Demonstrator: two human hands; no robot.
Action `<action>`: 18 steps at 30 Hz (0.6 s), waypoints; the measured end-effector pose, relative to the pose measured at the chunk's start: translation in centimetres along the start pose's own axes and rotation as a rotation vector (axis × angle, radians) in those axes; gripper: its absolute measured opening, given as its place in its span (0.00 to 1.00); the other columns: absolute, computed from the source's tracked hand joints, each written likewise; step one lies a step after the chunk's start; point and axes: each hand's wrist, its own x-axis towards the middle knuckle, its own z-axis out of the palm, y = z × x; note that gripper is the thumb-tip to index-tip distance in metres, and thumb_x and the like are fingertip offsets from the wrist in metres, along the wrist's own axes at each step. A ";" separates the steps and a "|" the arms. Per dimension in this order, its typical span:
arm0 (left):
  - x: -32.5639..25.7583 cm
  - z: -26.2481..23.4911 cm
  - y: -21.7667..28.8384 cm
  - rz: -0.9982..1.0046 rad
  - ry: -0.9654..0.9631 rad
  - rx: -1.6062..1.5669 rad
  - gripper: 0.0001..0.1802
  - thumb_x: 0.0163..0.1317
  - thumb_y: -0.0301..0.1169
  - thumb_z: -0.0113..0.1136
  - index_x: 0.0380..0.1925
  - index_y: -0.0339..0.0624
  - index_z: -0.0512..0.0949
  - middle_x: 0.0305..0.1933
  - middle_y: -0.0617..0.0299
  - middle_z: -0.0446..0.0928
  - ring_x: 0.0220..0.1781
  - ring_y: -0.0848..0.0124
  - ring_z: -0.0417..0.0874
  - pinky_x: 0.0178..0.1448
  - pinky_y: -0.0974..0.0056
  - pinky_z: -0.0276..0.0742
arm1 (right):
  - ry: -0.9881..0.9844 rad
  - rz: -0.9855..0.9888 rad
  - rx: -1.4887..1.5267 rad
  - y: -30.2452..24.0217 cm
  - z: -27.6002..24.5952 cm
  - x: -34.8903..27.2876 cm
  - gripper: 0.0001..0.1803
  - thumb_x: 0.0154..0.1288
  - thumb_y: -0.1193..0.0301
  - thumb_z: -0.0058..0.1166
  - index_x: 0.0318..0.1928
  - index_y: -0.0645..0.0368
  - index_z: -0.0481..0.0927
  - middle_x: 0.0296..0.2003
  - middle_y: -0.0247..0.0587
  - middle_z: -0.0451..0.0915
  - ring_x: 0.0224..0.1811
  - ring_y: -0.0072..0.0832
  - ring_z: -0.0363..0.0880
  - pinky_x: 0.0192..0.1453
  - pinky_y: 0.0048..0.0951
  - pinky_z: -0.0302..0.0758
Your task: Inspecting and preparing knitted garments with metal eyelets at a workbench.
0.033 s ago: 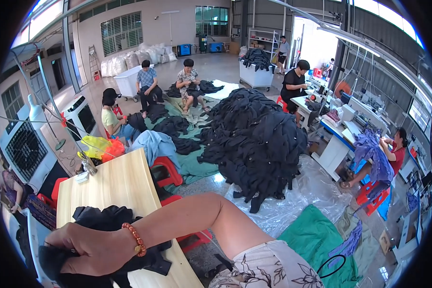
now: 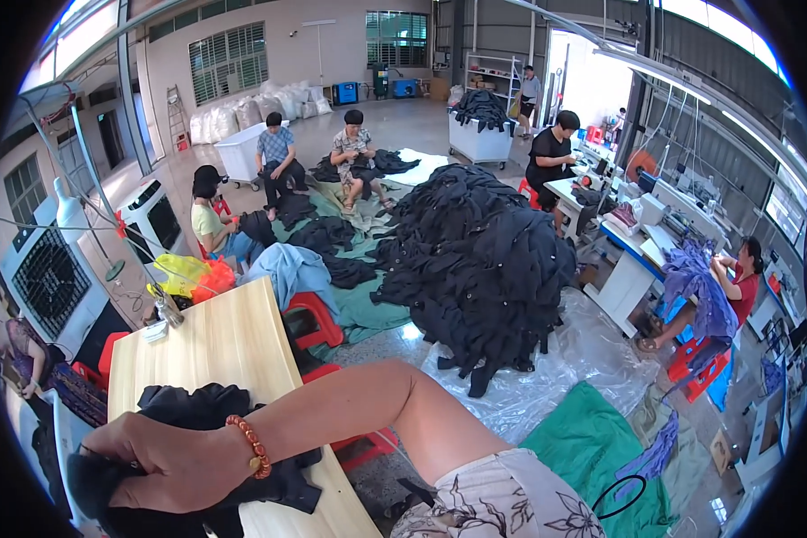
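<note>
My right arm comes in from the lower edge and bends across to the left. A beaded orange-red bracelet (image 2: 257,441) circles the wrist. At the lower left, the fingers and thumb of my right hand (image 2: 172,459) are closed around black cloth (image 2: 99,484), which is blurred. More of this black garment (image 2: 193,405) lies crumpled on the pale wooden table (image 2: 224,345), behind and beneath the hand and wrist. Its lower part is partly covered by my hand. My left hand does not show.
Thread clippers or a similar small metal tool (image 2: 166,309) stand at the table's far left corner. Red stools (image 2: 314,321) sit against its right side. Beyond rises a large heap of black garments (image 2: 480,260). Several people sit working around, one with purple cloth (image 2: 695,287).
</note>
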 end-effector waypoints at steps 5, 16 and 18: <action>2.9 -0.2 1.6 0.150 0.035 0.080 0.42 0.57 0.39 0.67 0.68 0.35 0.61 0.71 0.48 0.64 0.72 0.52 0.62 0.76 0.55 0.53 | -0.065 -0.106 0.172 -1.7 0.5 -0.1 0.08 0.67 0.76 0.55 0.44 0.64 0.74 0.34 0.30 0.78 0.39 0.12 0.72 0.45 0.21 0.70; 8.3 7.1 6.2 0.453 0.034 0.119 0.39 0.59 0.41 0.64 0.67 0.36 0.63 0.71 0.47 0.64 0.73 0.49 0.59 0.77 0.53 0.51 | -0.065 0.055 0.037 4.5 2.2 -3.4 0.04 0.60 0.80 0.57 0.37 0.65 0.79 0.30 0.35 0.83 0.35 0.15 0.76 0.40 0.25 0.74; 8.0 6.2 5.9 0.479 0.036 0.177 0.39 0.59 0.42 0.64 0.67 0.37 0.64 0.71 0.47 0.64 0.74 0.49 0.59 0.77 0.53 0.51 | -0.012 0.036 -0.089 8.8 2.2 -4.5 0.05 0.59 0.76 0.57 0.33 0.66 0.79 0.26 0.44 0.82 0.30 0.20 0.77 0.37 0.29 0.73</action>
